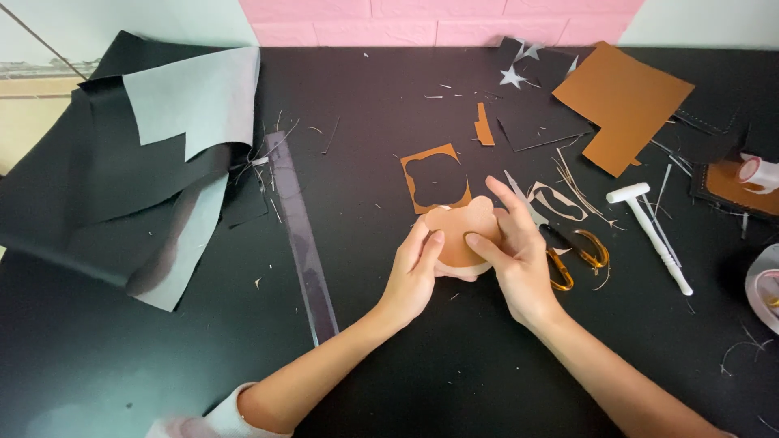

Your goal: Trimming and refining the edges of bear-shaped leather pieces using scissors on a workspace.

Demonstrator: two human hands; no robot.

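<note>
Both hands, left (412, 280) and right (519, 259), have a grip on the tan bear-shaped cutout (461, 235) above the black counter (454, 357), scissors (568, 251) just beside.

Black matte tabletop (454, 365), filling most of the view. Pink brick-pattern wall panel (438, 20) along the far edge, flanked by pale plain wall (706, 20) at right and left. Beige surface (24, 122) beyond left table edge. Even, soft overhead light.

tape roll (764, 288) cut off, scissors (568, 251) half hidden
</note>
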